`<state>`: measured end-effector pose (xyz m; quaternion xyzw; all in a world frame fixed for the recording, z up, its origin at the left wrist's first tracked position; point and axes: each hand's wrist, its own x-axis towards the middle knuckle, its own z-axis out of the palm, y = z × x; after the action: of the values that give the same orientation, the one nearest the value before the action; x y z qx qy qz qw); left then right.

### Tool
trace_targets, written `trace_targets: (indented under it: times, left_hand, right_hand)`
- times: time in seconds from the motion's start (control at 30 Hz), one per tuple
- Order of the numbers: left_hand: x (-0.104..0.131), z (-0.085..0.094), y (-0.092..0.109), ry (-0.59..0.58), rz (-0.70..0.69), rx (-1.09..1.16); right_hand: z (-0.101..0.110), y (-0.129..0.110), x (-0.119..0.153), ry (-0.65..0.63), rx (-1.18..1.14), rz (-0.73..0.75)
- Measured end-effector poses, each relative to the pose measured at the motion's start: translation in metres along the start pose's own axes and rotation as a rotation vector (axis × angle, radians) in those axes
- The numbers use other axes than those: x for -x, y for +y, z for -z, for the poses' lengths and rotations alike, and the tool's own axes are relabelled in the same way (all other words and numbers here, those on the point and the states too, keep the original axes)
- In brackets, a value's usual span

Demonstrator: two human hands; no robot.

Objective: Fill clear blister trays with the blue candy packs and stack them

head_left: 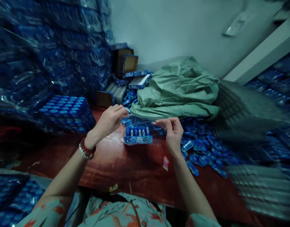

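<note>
A small blue display box (138, 139) with a row of several blue tubes (137, 130) standing in it sits inside a clear plastic bag on the red-brown table (116, 164). At the bag's upper left edge is my left hand (112, 118), its fingers closed on the film. My right hand (172, 129) pinches the film to the right of the box, thumb and forefinger together. Both hands are apart from the box itself.
Left stands a stack of blue tubes (66, 112) before wrapped packs (52, 47). A green sack (180, 88) lies behind the hands, with loose blue packets (204, 148) to the right. Open cartons (130, 64) are at the back. A pink scrap (165, 163) lies in front.
</note>
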<state>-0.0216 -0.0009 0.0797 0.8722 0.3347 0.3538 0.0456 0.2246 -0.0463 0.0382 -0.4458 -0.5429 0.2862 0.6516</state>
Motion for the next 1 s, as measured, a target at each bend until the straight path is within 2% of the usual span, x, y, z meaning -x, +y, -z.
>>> trace_targets:
  times: [0.13,0.3,0.43,0.53,0.6,0.63,0.7,0.73,0.8,0.87,0.93,1.0]
  left_hand:
    - [-0.014,-0.010,-0.022,0.095,0.169,0.415]
    - [-0.001,-0.041,-0.024,0.351,0.467,0.831]
    - [0.001,-0.068,-0.021,0.494,0.611,0.986]
    - [-0.007,-0.073,-0.022,0.561,0.637,1.107]
    - [-0.013,-0.072,-0.022,0.571,0.626,1.195]
    - [-0.016,-0.071,-0.023,0.571,0.624,1.223]
    - [-0.020,-0.069,-0.024,0.561,0.623,1.240]
    - [-0.021,-0.069,-0.024,0.554,0.620,1.232]
    - [-0.022,-0.069,-0.026,0.552,0.604,1.193]
    - [-0.022,-0.070,-0.027,0.559,0.572,1.123]
    - [-0.021,-0.071,-0.029,0.572,0.546,1.016]
    - [-0.019,-0.071,-0.032,0.579,0.548,0.907]
  right_hand:
    - [-0.017,0.015,-0.027,0.028,-0.084,-0.037]
    - [-0.023,0.020,-0.041,0.081,-0.083,-0.064]
    - [-0.026,0.026,-0.051,0.081,-0.084,-0.108]
    - [-0.026,0.029,-0.062,0.079,-0.038,-0.113]
    - [-0.025,0.027,-0.069,0.137,0.094,-0.016]
    - [-0.024,0.025,-0.071,0.196,0.202,0.089]
    - [-0.026,0.018,-0.071,0.287,0.460,0.399]
    - [-0.030,0.015,-0.068,0.276,0.586,0.575]
    - [-0.043,0.010,-0.059,0.114,0.785,0.875]
    - [-0.062,0.009,-0.047,-0.096,0.892,1.053]
    - [-0.081,0.012,-0.039,-0.192,0.938,1.059]
    - [-0.094,0.016,-0.040,-0.247,0.928,0.847]
